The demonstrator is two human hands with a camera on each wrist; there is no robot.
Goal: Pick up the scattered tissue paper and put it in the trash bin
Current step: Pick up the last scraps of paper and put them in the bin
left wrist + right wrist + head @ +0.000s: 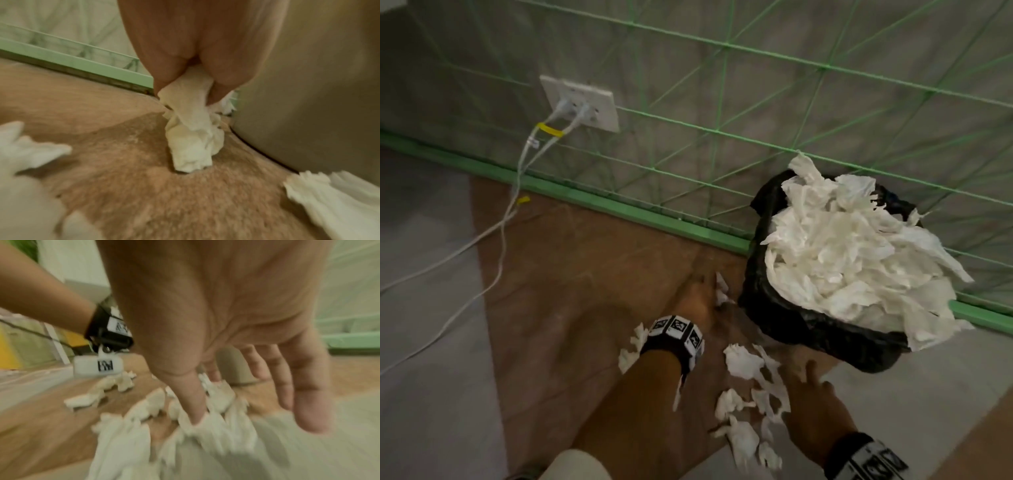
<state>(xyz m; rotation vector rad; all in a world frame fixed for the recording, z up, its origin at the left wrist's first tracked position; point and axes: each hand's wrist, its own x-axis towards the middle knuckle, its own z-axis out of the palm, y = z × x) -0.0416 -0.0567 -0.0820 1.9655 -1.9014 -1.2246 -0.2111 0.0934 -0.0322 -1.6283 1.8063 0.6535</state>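
Your left hand pinches a crumpled tissue wad just beside the trash bin, the wad hanging down from your fingertips with its lower end at the floor; the bin's heaped opening lies up and to the right of that hand, so the lift goes that way. Your right hand, fingers spread and holding nothing, hovers over the scattered tissue pieces in front of the bin, nearer to them than the left.
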